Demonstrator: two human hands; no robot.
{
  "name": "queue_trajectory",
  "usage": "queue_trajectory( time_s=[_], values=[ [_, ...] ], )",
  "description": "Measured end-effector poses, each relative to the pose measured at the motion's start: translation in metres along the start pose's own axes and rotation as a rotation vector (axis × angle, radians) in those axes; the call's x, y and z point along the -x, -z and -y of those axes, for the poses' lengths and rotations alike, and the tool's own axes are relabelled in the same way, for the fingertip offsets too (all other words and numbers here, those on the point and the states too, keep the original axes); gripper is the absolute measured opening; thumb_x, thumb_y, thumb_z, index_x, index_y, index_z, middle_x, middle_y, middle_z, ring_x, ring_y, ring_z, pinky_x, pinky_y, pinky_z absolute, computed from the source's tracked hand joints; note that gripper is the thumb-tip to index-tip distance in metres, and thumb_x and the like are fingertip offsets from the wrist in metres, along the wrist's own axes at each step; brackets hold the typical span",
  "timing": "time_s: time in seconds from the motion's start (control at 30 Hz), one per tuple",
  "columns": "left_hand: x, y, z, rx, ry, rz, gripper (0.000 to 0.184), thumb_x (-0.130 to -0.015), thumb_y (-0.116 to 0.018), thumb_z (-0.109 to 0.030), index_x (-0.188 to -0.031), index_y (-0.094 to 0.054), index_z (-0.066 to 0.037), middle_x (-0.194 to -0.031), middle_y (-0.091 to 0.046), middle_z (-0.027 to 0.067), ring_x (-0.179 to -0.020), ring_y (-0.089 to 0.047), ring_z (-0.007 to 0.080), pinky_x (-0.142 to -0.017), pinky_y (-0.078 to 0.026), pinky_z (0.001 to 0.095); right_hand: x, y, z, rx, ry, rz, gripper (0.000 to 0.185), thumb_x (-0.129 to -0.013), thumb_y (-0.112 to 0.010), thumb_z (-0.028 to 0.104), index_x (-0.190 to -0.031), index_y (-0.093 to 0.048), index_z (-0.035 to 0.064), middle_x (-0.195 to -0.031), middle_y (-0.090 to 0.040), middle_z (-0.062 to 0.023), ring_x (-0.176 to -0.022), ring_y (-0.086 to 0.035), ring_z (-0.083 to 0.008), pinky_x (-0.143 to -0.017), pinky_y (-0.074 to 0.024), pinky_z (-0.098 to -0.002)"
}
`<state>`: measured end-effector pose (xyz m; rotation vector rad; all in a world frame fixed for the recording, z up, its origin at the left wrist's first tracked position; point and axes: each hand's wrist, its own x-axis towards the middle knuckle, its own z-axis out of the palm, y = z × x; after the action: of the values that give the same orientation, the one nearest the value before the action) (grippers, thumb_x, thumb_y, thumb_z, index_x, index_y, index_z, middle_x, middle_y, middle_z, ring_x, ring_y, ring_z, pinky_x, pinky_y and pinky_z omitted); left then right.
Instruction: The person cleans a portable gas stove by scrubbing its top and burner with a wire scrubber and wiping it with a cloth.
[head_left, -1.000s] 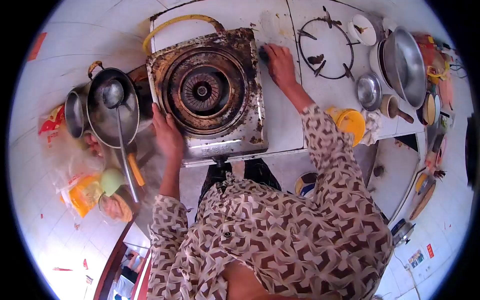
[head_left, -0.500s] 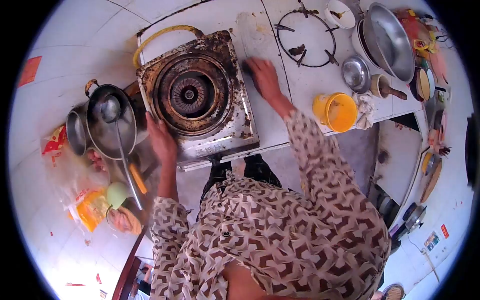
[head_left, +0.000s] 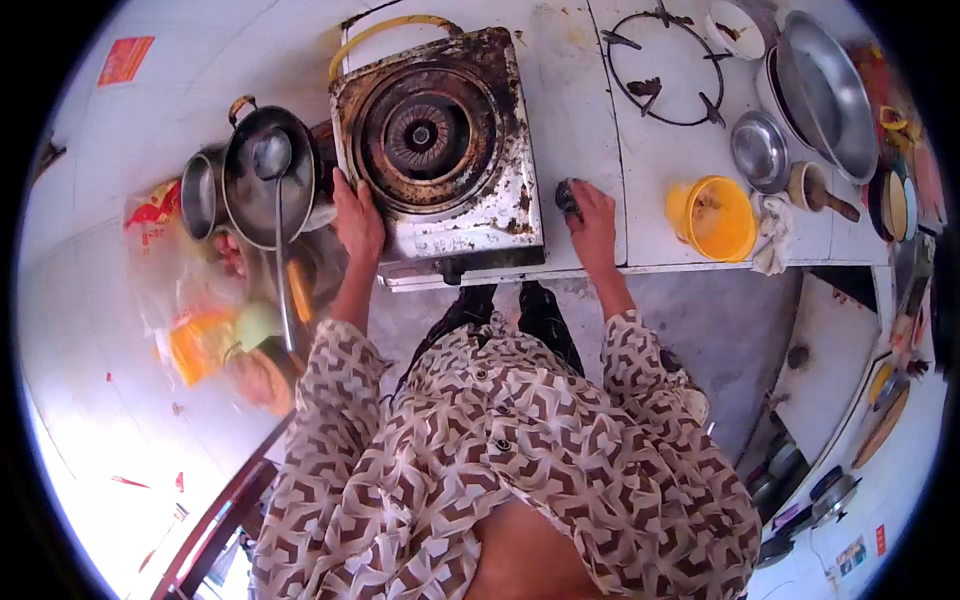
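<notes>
A rusty, grease-stained gas stove [head_left: 512, 180] with one round burner [head_left: 421, 139] stands at the counter's front edge. Against its left side lies my left hand [head_left: 358, 222], fingers stretched along the edge. On the counter right of the stove, my right hand [head_left: 594, 222] is closed on a dark scrubber [head_left: 567, 198]. The scrubber touches the white counter top [head_left: 575, 105] and looks like a wad of steel wool, partly covered by my fingers. A yellow hose [head_left: 385, 25] curves behind the stove.
Left of the stove are a wok [head_left: 238, 190] with a ladle [head_left: 281, 215] in it, a pot [head_left: 200, 200] and bagged food. To the right are a pan-support ring [head_left: 609, 75], a yellow tub [head_left: 680, 212], a cloth [head_left: 773, 235], a steel bowl [head_left: 760, 150] and a large basin [head_left: 825, 90].
My right hand has drawn the scrubber along the counter toward the front edge, down the stove's right side. My left hand stays at the stove's left side. The camera view has shifted.
</notes>
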<state>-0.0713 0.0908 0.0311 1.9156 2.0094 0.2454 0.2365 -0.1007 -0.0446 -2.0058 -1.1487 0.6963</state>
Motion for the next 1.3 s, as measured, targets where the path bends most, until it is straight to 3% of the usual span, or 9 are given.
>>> queue_trajectory(
  time_s=[0.07, 0.17, 0.3, 0.53, 0.9, 1.07, 1.1, 1.17, 1.3],
  values=[
    [0.002, -0.001, -0.008, -0.018, 0.021, -0.023, 0.062, -0.100, -0.045, -0.035, -0.152, -0.022, -0.011, -0.150, -0.036, 0.0181, -0.130, -0.045, 0.0390, -0.104, -0.040, 0.0466, -0.016, 0.012, 0.005, -0.466, -0.399, 0.031, 0.053, -0.080, -0.068, 0.001, -0.131, -0.056, 0.0055, -0.129, -0.058, -0.0109, -0.114, -0.057, -0.0244, -0.098, -0.0468, -0.0371],
    [0.004, 0.002, -0.011, -0.033, -0.094, -0.047, 0.061, -0.099, -0.045, -0.036, -0.152, -0.023, -0.014, -0.152, -0.032, 0.0163, -0.130, -0.045, 0.0381, -0.103, -0.041, 0.0458, -0.030, 0.026, 0.062, -0.751, -0.339, 0.064, 0.051, -0.084, -0.072, 0.009, -0.132, -0.056, 0.0061, -0.130, -0.058, -0.0115, -0.115, -0.057, -0.0216, -0.095, -0.0496, -0.0348],
    [0.004, 0.000, -0.010, -0.068, -0.081, -0.017, 0.062, -0.098, -0.047, -0.038, -0.152, -0.024, -0.017, -0.151, -0.034, 0.0145, -0.129, -0.045, 0.0372, -0.098, -0.045, 0.0472, -0.041, 0.013, 0.096, 0.003, 0.261, -0.070, 0.053, -0.081, -0.069, 0.004, -0.132, -0.058, 0.0140, -0.132, -0.053, -0.0119, -0.117, -0.050, -0.0306, -0.099, -0.0425, -0.0413],
    [0.003, -0.001, -0.006, 0.017, -0.099, -0.023, 0.061, -0.096, -0.051, -0.040, -0.150, -0.030, -0.021, -0.148, -0.037, 0.0139, -0.125, -0.049, 0.0374, -0.094, -0.048, 0.0487, -0.224, -0.027, 0.105, 0.410, 0.701, -0.085, 0.044, -0.077, -0.070, 0.005, -0.120, -0.066, 0.0172, -0.120, -0.061, -0.0108, -0.105, -0.055, -0.0348, -0.092, -0.0460, -0.0426],
    [0.001, 0.008, -0.017, 0.091, -0.100, 0.008, 0.061, -0.094, -0.058, -0.036, -0.148, -0.035, -0.020, -0.145, -0.039, 0.0201, -0.124, -0.049, 0.0410, -0.093, -0.049, 0.0485, -0.139, -0.002, 0.118, 0.416, 0.484, 0.060, 0.053, -0.079, -0.066, 0.002, -0.129, -0.061, 0.0188, -0.129, -0.056, -0.0120, -0.113, -0.052, -0.0351, -0.099, -0.0446, -0.0420],
    [0.016, -0.004, -0.031, 0.115, 0.004, 0.041, 0.063, -0.093, -0.059, -0.036, -0.149, -0.035, -0.018, -0.147, -0.037, 0.0239, -0.130, -0.043, 0.0428, -0.103, -0.042, 0.0461, -0.210, -0.023, 0.105, 0.362, 0.465, -0.108, 0.046, -0.078, -0.071, 0.009, -0.123, -0.064, 0.0162, -0.113, -0.060, -0.0140, -0.105, -0.055, -0.0352, -0.091, -0.0462, -0.0436],
    [0.021, -0.024, -0.027, 0.074, -0.107, -0.085, 0.064, -0.094, -0.058, -0.036, -0.149, -0.033, -0.017, -0.148, -0.035, 0.0263, -0.132, -0.041, 0.0434, -0.104, -0.041, 0.0467, -0.216, -0.017, 0.093, 0.195, 0.395, -0.058, 0.044, -0.079, -0.073, 0.013, -0.122, -0.063, 0.0099, -0.108, -0.063, -0.0173, -0.099, -0.058, -0.0359, -0.090, -0.0467, -0.0426],
    [0.027, -0.024, -0.045, 0.065, -0.110, -0.077, 0.063, -0.095, -0.057, -0.035, -0.150, -0.033, -0.015, -0.147, -0.034, 0.0281, -0.132, -0.041, 0.0438, -0.104, -0.040, 0.0467, -0.199, 0.014, 0.097, -0.522, -0.319, 0.006, 0.051, -0.081, -0.072, 0.019, -0.128, -0.058, 0.0053, -0.115, -0.064, -0.0198, -0.105, -0.060, -0.0342, -0.094, -0.0459, -0.0408],
    [0.039, -0.021, -0.060, 0.025, -0.189, -0.098, 0.063, -0.096, -0.056, -0.032, -0.148, -0.031, -0.007, -0.146, -0.033, 0.0313, -0.131, -0.039, 0.0471, -0.105, -0.038, 0.0478, -0.116, 0.039, 0.010, 0.001, -0.222, -0.212, 0.056, -0.078, -0.073, 0.014, -0.127, -0.052, -0.0037, -0.113, -0.063, -0.0231, -0.099, -0.062, -0.0388, -0.091, -0.0477, -0.0427]
  ],
)
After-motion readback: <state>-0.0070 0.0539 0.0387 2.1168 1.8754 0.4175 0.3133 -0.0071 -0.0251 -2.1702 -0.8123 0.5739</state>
